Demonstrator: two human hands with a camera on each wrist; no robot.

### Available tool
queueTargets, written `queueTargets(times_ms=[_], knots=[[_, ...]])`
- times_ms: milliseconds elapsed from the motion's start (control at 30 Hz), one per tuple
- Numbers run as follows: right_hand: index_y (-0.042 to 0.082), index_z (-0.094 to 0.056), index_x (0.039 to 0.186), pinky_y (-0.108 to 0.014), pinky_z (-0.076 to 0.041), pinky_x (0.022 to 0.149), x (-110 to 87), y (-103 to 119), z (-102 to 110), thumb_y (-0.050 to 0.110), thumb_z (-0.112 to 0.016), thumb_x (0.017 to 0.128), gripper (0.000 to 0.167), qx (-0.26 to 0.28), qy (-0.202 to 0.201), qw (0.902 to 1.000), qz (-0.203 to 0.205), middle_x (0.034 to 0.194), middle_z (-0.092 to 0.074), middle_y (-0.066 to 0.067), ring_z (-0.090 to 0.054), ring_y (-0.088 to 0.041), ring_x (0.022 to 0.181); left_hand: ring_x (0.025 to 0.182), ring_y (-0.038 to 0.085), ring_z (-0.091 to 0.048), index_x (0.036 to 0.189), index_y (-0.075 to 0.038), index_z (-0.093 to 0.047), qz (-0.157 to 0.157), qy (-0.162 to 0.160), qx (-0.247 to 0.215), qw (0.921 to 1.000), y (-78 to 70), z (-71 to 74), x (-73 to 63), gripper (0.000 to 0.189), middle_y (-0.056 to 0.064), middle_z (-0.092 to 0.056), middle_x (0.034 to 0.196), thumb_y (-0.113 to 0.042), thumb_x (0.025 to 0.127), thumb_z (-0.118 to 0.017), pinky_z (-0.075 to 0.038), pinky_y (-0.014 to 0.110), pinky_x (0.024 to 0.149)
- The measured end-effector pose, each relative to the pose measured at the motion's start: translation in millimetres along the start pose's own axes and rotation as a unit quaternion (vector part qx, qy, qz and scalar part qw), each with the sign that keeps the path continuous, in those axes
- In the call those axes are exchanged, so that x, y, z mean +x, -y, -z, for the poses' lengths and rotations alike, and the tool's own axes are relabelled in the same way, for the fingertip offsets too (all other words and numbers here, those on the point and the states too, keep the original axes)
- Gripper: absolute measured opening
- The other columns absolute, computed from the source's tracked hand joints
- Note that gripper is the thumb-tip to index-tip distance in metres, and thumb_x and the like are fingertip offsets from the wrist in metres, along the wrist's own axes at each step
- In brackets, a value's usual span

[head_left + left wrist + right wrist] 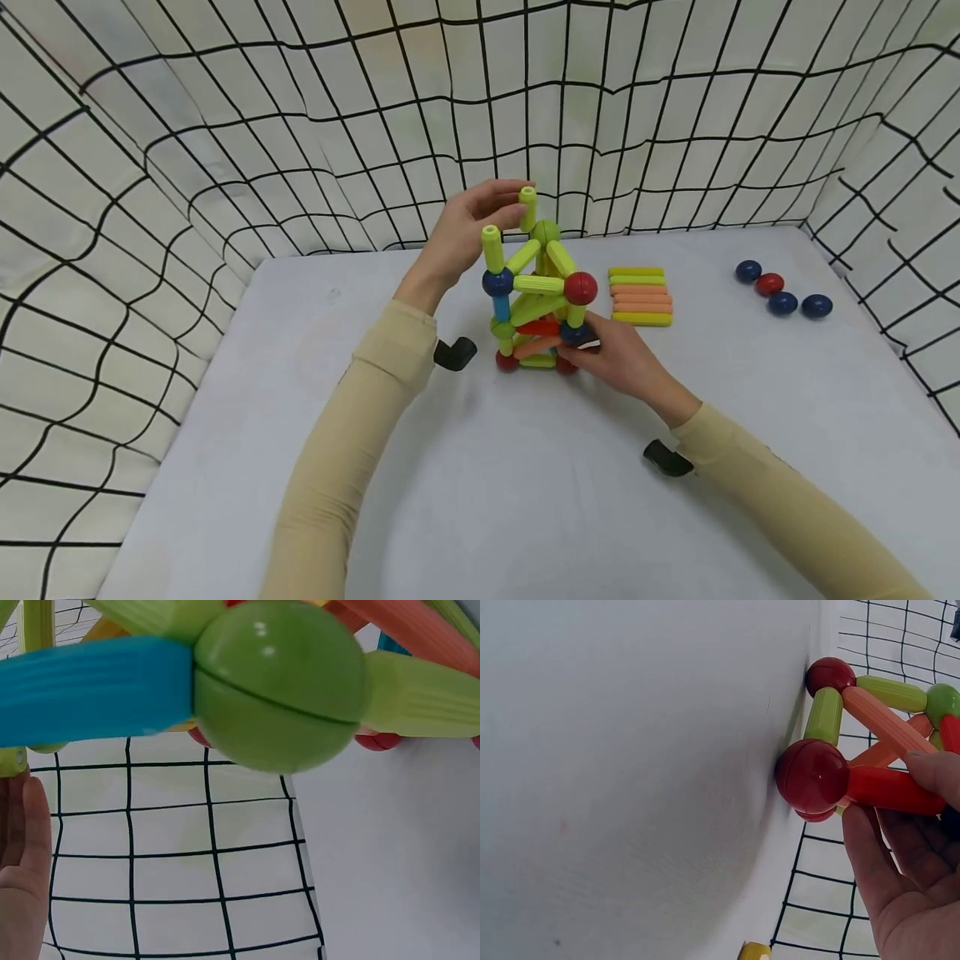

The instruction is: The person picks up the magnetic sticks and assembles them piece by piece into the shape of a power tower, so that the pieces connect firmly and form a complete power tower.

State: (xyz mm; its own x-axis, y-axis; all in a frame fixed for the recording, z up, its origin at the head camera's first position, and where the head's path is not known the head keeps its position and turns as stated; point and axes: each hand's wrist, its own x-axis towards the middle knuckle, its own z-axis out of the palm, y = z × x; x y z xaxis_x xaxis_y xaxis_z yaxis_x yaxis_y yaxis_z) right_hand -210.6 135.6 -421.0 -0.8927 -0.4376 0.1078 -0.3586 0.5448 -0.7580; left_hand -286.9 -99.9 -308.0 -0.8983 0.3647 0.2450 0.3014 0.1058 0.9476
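Observation:
A tower of magnetic sticks and balls (538, 285) stands on the table, mostly yellow-green with blue, orange and red parts. Two yellow-green sticks point up from its top. My left hand (467, 223) pinches the rear upright stick (528, 210) between thumb and fingers. Low on the tower's right side, my right hand (624, 357) grips around a dark blue ball (574, 335). The right wrist view has its thumb and fingers about a red stick (896, 789) joined to a red ball (814, 776). A green ball (277, 686) and blue stick (97, 694) fill the left wrist view.
To the tower's right lies a row of loose yellow, green and orange sticks (641, 297). Farther right are loose dark blue balls (782, 303) and a red ball (769, 284). A black grid on white sheeting (570, 108) borders the white table (525, 500).

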Motion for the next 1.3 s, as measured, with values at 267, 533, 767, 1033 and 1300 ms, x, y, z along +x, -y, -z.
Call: queueTargets(times_ms=[267,533,767,1033,1300], knots=[[0.003,-0.058,0.122,-0.041,-0.056,0.085,0.2,1.3,-1.2,0.015,-0.072,0.090,0.036,0.000,-0.001,1.0000,-0.003,0.110,-0.068,-0.011,-0.067,-0.025,0.099,0.113,0.018,-0.060,0.134,-0.009,-0.059,-0.022,0.034,0.002,0.9992,1.2,-1.4,11.1,0.038,0.004,-0.062,0.126,-0.018,0.097,-0.062,-0.046,0.034,0.100],[0.004,-0.058,0.121,-0.040,-0.056,0.084,0.8,-0.6,-2.0,0.014,-0.071,0.090,0.034,0.006,-0.001,0.9999,0.014,0.109,-0.069,-0.010,-0.068,-0.025,0.099,0.113,0.016,-0.060,0.132,-0.013,-0.062,-0.021,0.051,0.000,0.9985,2.5,-5.0,15.5,0.039,0.002,-0.065,0.123,-0.022,0.094,-0.066,-0.046,0.034,0.100],[0.002,-0.060,0.116,-0.039,-0.056,0.084,-2.5,-2.0,-0.4,0.008,-0.072,0.089,0.030,0.023,0.005,0.9997,0.010,0.108,-0.068,-0.010,-0.067,-0.027,0.100,0.115,0.015,-0.058,0.136,-0.015,-0.057,0.035,0.006,0.130,0.9909,16.6,7.5,-2.3,0.038,0.001,-0.062,0.125,-0.030,0.101,-0.054,-0.046,0.033,0.099],[0.002,-0.061,0.112,-0.040,-0.056,0.085,-4.5,-4.6,0.0,0.008,-0.070,0.090,0.024,0.020,0.007,0.9997,0.013,0.107,-0.068,-0.011,-0.067,-0.027,0.101,0.112,0.035,-0.055,0.125,0.001,-0.061,0.207,0.014,0.455,0.8658,76.9,48.7,-52.6,0.030,0.019,-0.058,0.123,-0.011,0.098,-0.053,-0.050,0.048,0.089],[0.002,-0.062,0.110,-0.041,-0.056,0.086,-5.0,-5.4,-1.3,0.011,-0.071,0.090,0.023,0.008,0.007,0.9999,0.010,0.105,-0.069,-0.010,-0.068,-0.026,0.099,0.099,0.038,-0.054,0.107,0.006,-0.068,0.201,0.000,0.538,0.8188,113.4,58.1,-74.5,0.018,0.022,-0.058,0.109,-0.002,0.094,-0.058,-0.050,0.046,0.087]])
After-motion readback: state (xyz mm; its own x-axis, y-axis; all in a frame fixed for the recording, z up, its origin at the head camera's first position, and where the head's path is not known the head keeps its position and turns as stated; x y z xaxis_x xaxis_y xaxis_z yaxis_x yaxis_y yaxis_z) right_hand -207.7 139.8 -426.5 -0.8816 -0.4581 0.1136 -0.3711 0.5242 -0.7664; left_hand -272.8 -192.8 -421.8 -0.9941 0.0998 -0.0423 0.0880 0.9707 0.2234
